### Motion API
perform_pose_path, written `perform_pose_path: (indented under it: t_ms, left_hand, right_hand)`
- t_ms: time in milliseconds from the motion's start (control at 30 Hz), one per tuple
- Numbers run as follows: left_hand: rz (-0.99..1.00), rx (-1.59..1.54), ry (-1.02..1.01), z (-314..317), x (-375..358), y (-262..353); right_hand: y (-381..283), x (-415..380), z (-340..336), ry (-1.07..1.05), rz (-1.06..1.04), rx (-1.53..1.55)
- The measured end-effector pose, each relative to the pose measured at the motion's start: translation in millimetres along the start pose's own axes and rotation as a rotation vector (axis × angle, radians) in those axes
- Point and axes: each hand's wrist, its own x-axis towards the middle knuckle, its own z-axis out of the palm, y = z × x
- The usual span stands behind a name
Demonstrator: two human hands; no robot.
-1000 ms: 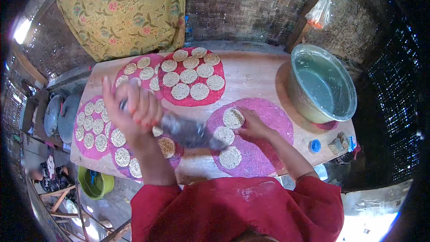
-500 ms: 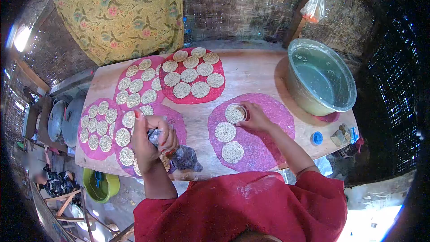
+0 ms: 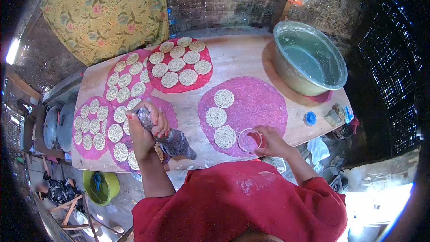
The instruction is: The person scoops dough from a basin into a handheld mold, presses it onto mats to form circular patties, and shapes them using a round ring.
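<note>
We see the left hand [image 3: 151, 127] curled firmly around a dark plastic bag [image 3: 174, 144], which slants down toward the right, its lower end over the counter [image 3: 237, 58] near the front edge. The right hand [image 3: 271, 141] is partly open, thumb and fingers gripping the side of a clear ring [image 3: 239, 143] over the front part of a pink mat [image 3: 255, 98]. We cannot tell whether the ring rests on the mat or is slightly raised. Just beside it, on the left, lies the nearest of three pale speckled discs [image 3: 216, 117], lined up along the mat's left side. Farther left we have more mats covered with similar discs, among them a red mat [image 3: 204, 79] toward the back. Near the right end stands a big tub [image 3: 291, 69], with a blue cap [image 3: 310, 118] in front of it.
</note>
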Motion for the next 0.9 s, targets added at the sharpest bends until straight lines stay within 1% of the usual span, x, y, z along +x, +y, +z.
perform_pose_path:
  t_ms: [100,167,200,267,300,333,367,400,467,500,533,567,600,633,667,700,733,767,800,867,900]
  left_hand:
    - [-0.008,0.024,-0.032,9,0,3]
    - [0.011,0.184,0.096,19,0,6]
    - [0.014,0.188,0.087,22,-2,9]
    - [0.010,-0.079,-0.013,27,-5,19]
    - [0.046,-0.112,-0.048,32,-5,28]
    - [0.049,-0.111,-0.055,38,-4,35]
    - [0.065,-0.231,-0.032,45,-3,41]
    - [0.080,-0.352,-0.010,52,-1,44]
    - [0.096,-0.417,-0.009,73,6,38]
    - [0.111,-0.395,0.137,86,10,31]
    - [0.126,-0.371,0.279,94,16,25]
    - [0.112,-0.478,-0.019,83,19,5]
    - [0.105,-0.149,-0.098,98,16,-2]
    - [-0.005,0.090,-0.272,91,11,-16]
    - [-0.068,0.346,-0.473,84,6,-30]
    - [-0.225,0.733,-0.593,94,-1,-39]
    - [-0.240,0.870,-0.701,101,-9,-55]
    - [-0.254,1.006,-0.805,105,-17,-76]
    - [-0.245,1.002,-0.822,102,-25,-100]
    - [-0.602,0.648,-0.825,103,-26,-142]
    - [-0.596,0.648,-0.846,126,-21,-137]
  right_hand:
    - [-11,-4,3,-0.008,0.012,-0.022]
    - [-10,-3,9,-0.036,-0.008,-0.080]
    - [-9,-3,10,-0.026,-0.009,-0.078]
    - [-11,-2,9,-0.056,-0.019,-0.088]
    - [-16,-4,6,-0.048,-0.019,-0.090]
    - [-23,-7,2,0.028,-0.016,-0.101]
    - [-34,-8,-5,0.106,-0.014,-0.114]
    - [-44,-7,-10,0.115,-0.017,-0.119]
    - [-73,-10,-18,-0.065,-0.125,0.497]
    - [-96,-15,-23,-0.017,-0.086,0.438]
    - [-97,-19,-24,0.005,-0.087,0.432]
    - [-96,-21,-27,0.085,0.018,0.473]
    - [-94,-20,-33,0.168,0.121,0.512]
    - [-88,-22,-46,0.196,0.118,0.500]
    - [-79,-29,-63,0.181,0.108,0.456]
    - [-71,-36,-80,0.167,0.104,0.415]
    - [-69,-43,-94,0.146,0.107,0.378]
    - [-76,-48,-107,0.094,0.152,0.381]
    - [-72,-51,-115,0.109,0.162,0.378]
    - [-61,-55,-132,0.026,0.050,0.421]
    - [-43,-55,-138,0.006,0.053,0.438]
